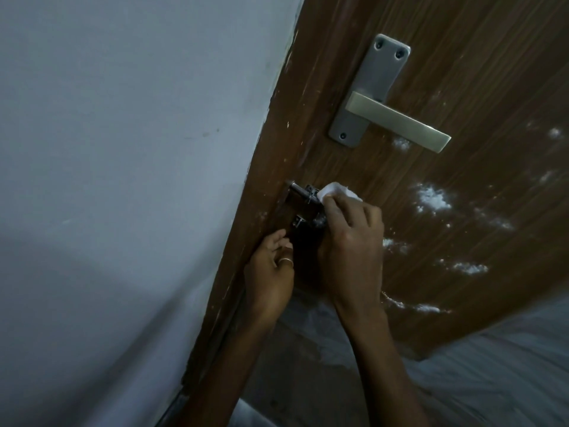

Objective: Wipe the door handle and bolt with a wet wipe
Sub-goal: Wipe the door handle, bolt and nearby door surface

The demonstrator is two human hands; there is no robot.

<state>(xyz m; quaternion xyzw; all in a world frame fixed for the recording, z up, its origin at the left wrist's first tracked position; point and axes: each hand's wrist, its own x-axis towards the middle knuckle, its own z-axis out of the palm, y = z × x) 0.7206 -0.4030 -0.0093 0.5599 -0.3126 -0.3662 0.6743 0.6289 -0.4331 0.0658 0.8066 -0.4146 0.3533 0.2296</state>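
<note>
A brown wooden door [431,211] carries a silver lever handle [397,121] on a grey plate, high up. Lower, near the door's left edge, sits a small metal bolt [303,192]. My right hand [351,241] pinches a white wet wipe [429,192] and presses it against the bolt's right end. My left hand [271,272], with a ring on one finger, rests against the door edge just below the bolt, fingers loosely curled and holding nothing that I can see. The bolt's lower part is partly hidden by my right hand and dark shadow.
A pale grey wall [123,180] fills the left side, meeting the door at its edge. White smudges [431,201] dot the door's surface to the right of my hands. Grey floor [508,365] shows at the bottom right.
</note>
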